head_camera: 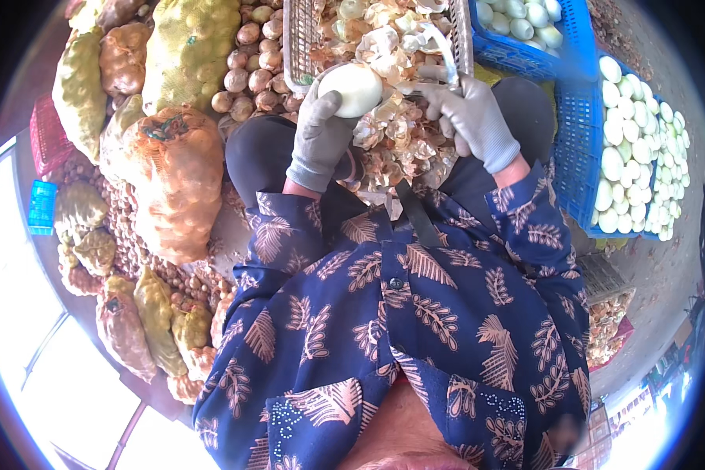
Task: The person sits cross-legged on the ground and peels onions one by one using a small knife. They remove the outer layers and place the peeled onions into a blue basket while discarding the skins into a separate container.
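My left hand (320,132), in a grey glove, holds a peeled white onion (351,90) near the front left corner of a crate (298,53) filled with onion skins. Across from it, my right hand (464,114), also gloved, grips a curved, pale tool (445,50), perhaps a peeling knife; its exact kind cannot be told. Loose onion skins (402,138) lie between my knees, below both hands.
Unpeeled onions (258,79) lie left of the crate, beside full mesh sacks (173,182). Blue plastic crates (576,153) of peeled onions (625,147) stand on the right. More sacks and small onions spread over the floor at lower left.
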`<action>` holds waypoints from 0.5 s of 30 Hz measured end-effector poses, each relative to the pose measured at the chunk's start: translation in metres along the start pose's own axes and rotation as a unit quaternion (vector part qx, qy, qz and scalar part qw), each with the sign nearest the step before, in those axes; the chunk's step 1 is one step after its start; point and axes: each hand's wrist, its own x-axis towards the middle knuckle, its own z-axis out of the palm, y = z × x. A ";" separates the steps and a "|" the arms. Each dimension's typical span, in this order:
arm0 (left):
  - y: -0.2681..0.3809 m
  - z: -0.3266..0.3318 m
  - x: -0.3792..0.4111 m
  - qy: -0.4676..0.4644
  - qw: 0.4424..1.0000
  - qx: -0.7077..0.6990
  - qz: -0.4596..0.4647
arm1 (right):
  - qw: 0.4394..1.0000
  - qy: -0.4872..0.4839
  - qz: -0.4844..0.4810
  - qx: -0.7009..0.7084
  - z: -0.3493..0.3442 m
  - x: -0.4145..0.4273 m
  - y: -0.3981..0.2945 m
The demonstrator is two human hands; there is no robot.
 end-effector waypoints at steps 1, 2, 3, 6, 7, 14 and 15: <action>0.000 0.004 0.001 -0.004 0.999 0.036 0.006 | 0.995 0.013 -0.071 -0.062 0.007 -0.004 0.000; 0.003 0.010 0.000 0.028 0.998 0.060 0.010 | 0.982 0.026 -0.141 -0.124 0.017 -0.006 -0.001; 0.004 0.013 -0.001 0.026 0.995 0.095 0.017 | 0.959 0.038 -0.209 -0.186 0.026 -0.006 -0.001; 0.008 0.020 -0.003 0.024 0.978 0.204 0.031 | 0.946 0.062 -0.245 -0.204 0.037 -0.002 0.006; 0.008 0.019 -0.003 0.011 0.980 0.197 0.028 | 0.951 0.060 -0.239 -0.190 0.038 0.001 0.008; -0.003 0.005 -0.001 0.001 0.999 -0.028 -0.029 | 0.938 0.101 -0.232 -0.238 0.003 0.032 0.025; -0.005 0.002 -0.002 0.009 0.999 -0.035 -0.031 | 0.877 0.122 -0.309 -0.348 0.006 0.023 0.027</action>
